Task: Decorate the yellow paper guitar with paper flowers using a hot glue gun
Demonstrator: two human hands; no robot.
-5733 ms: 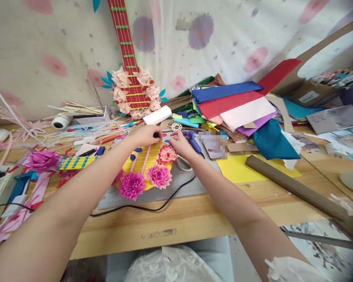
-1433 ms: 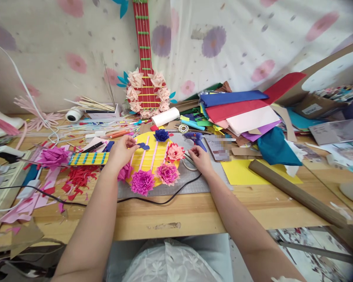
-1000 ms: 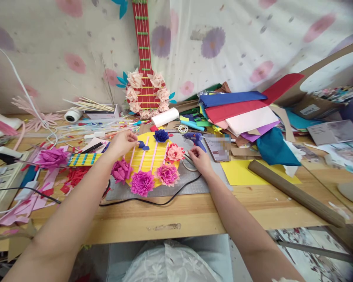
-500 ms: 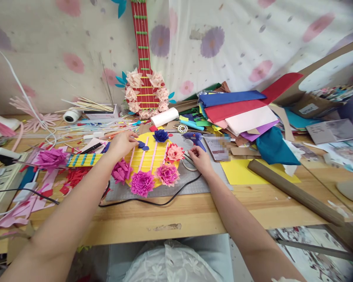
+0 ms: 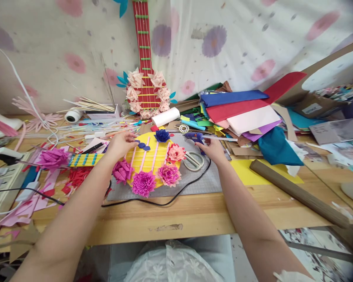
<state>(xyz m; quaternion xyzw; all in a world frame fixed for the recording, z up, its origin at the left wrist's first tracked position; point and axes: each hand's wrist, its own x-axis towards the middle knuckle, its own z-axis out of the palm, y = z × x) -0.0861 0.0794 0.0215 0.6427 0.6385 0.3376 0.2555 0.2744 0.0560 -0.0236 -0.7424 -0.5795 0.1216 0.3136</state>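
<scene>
A yellow paper guitar body (image 5: 148, 158) lies on a grey cutting mat (image 5: 208, 182), ringed by a dark blue paper flower (image 5: 161, 136), a pale pink one (image 5: 175, 152) and magenta ones (image 5: 142, 183). My left hand (image 5: 120, 144) rests at the body's upper left edge, fingertips pinched at small blue paper pieces (image 5: 143, 146). My right hand (image 5: 214, 149) is curled at the handle of the blue glue gun (image 5: 193, 136). White-handled scissors (image 5: 194, 160) lie just left of that hand.
The gun's black cable (image 5: 164, 201) loops along the mat's front. A red paper guitar (image 5: 145, 58) leans on the wall. Coloured paper sheets (image 5: 241, 109) are stacked at the right, with a cardboard tube (image 5: 297, 194) in front. Scraps and a purple flower (image 5: 51, 158) litter the left.
My right hand has left the scissors and moved up and right onto the glue gun's handle. My left hand has stayed at the blue pieces.
</scene>
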